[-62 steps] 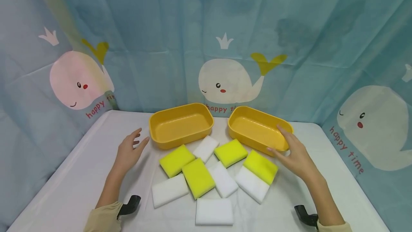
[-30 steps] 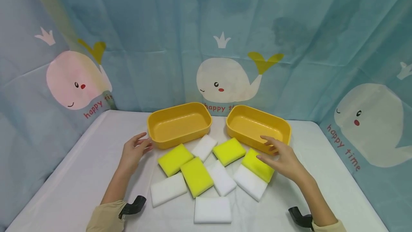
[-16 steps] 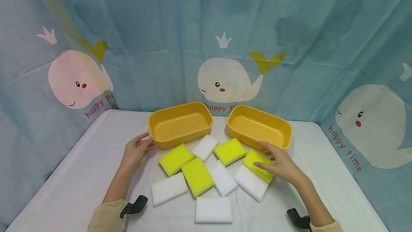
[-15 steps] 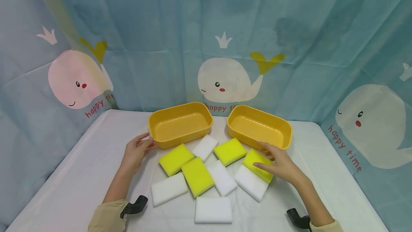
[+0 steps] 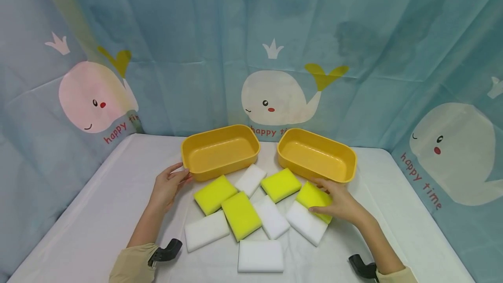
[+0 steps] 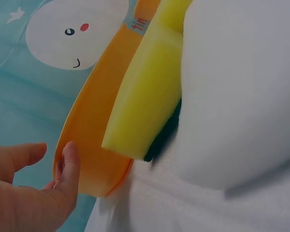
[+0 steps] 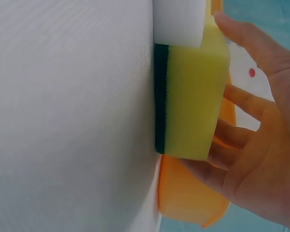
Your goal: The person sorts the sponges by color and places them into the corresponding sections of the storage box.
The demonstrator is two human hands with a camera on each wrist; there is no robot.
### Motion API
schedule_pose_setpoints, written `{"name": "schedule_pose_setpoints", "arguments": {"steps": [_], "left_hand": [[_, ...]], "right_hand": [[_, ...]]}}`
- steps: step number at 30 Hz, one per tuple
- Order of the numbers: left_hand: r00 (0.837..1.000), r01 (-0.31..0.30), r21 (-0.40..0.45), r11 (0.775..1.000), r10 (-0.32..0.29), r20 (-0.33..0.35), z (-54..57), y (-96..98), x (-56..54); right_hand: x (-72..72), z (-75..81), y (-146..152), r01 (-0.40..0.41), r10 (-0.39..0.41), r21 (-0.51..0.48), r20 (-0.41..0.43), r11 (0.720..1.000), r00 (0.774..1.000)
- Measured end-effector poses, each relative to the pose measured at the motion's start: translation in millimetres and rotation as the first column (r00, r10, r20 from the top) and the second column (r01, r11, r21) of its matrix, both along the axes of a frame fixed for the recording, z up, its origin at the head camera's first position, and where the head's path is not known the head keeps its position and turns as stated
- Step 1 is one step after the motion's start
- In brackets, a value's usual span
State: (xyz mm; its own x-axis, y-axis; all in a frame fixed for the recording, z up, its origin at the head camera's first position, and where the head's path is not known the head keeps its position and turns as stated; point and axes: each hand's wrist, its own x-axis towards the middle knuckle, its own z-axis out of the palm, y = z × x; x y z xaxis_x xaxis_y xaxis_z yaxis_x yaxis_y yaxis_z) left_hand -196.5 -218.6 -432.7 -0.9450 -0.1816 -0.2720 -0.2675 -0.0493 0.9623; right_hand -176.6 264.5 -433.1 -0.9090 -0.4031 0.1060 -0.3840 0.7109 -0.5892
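Note:
My right hand [image 5: 338, 204] is spread over a yellow sponge [image 5: 310, 194], its fingertips at the far edge and thumb at the near side. In the right wrist view this sponge [image 7: 195, 101] has a dark green scouring layer against the cloth, and the fingers [image 7: 249, 104] reach around its side without curling. A white sponge [image 5: 306, 224] lies against it. My left hand [image 5: 167, 189] is at the left corner of the left yellow tray [image 5: 222, 170]. The left wrist view shows straight fingers [image 6: 70, 166] at the tray's end wall, thumb apart.
The right yellow tray [image 5: 314, 156] stands behind the right hand's sponge. Several more sponges lie between the hands, among them yellow ones [image 5: 241, 216] and white ones [image 5: 260, 257]. Some touch or overlap. A blue whale-print curtain [image 5: 188, 95] hangs behind the white-covered table [image 5: 98, 230].
My right hand has moved left and down from the right tray's edge onto the yellow sponge. My left hand has shifted right to the left tray's corner. Trays and sponges keep their places.

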Motion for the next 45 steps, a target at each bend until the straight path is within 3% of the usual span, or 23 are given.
{"name": "schedule_pose_setpoints", "arguments": {"steps": [8,18,29,45], "left_hand": [[0.999,-0.037,0.046,0.998,0.036,0.018,0.3,2.6,-3.4],[0.997,-0.066,0.021,0.998,0.066,0.032,1.3,2.2,-3.7],[0.999,-0.037,0.042,0.998,0.036,0.007,-3.3,2.9,-6.5],[0.999,-0.032,0.099,0.995,0.036,-0.038,-3.8,1.5,-9.2]], "right_hand": [[0.9,0.0,1,-0.005,0.004,0.054,0.019,0.999,1.000],[0.9,2.5,2,0.000,-0.001,0.043,0.010,0.999,1.000],[2.6,11.7,2,0.023,-0.022,0.043,-0.022,0.999,1.000],[-2.7,33.6,-10,-0.010,0.016,0.088,-0.064,0.996,0.998]]}}
